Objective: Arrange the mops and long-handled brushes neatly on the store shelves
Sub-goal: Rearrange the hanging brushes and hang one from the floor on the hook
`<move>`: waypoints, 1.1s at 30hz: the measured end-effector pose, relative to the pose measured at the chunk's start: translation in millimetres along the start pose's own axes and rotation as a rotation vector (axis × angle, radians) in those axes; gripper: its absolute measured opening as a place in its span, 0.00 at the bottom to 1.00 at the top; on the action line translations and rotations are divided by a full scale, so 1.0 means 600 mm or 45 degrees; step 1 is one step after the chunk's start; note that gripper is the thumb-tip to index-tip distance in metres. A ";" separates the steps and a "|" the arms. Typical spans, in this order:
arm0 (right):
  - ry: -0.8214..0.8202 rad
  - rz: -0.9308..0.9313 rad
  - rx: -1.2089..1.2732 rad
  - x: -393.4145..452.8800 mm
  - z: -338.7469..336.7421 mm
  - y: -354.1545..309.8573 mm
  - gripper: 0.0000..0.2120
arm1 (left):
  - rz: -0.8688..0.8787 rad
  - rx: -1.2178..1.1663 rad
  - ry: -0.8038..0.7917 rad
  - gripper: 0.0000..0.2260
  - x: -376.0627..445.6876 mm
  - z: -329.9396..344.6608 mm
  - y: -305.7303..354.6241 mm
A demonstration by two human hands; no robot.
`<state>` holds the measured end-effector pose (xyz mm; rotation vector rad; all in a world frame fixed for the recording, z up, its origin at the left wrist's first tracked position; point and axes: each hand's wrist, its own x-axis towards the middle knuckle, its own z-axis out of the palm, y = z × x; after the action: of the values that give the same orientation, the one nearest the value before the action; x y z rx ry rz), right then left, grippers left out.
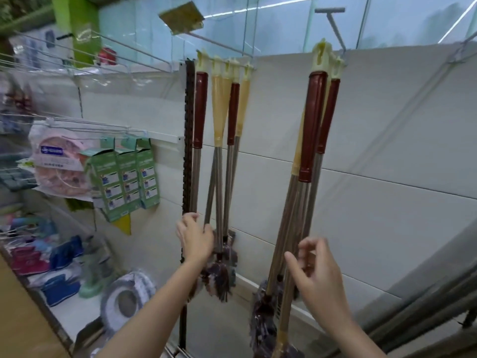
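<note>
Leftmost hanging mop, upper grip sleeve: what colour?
Dark red-brown grip sleeve, with a cream hanging cap above. Head view shows it best.

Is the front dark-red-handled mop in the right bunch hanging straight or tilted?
Tilted. The dark-red-handled mop hangs by its cream cap from the hook, its shaft slanting down-left toward the right hand, whose fingers curl at the shafts.

The right-hand mops (268, 319) run off the bottom edge — heads cut short. Packets at far left (15, 104) blur beyond telling.
</note>
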<state>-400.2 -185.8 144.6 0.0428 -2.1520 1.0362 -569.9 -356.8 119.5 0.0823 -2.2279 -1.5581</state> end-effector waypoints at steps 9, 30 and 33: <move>-0.501 0.133 0.042 0.120 0.160 -0.091 0.14 | -0.020 -0.103 -0.554 0.37 0.129 -0.053 0.002; -0.334 0.618 0.092 0.267 0.457 -0.088 0.15 | 0.337 -0.260 -1.037 0.06 0.205 -0.194 -0.083; -0.234 0.633 0.047 0.264 0.458 -0.082 0.15 | 0.333 -0.226 -1.038 0.08 0.212 -0.183 -0.085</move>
<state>-665.5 -365.6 165.6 -0.4138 -2.3706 1.3946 -654.9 -508.6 142.8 -1.0200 -2.4844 -1.8258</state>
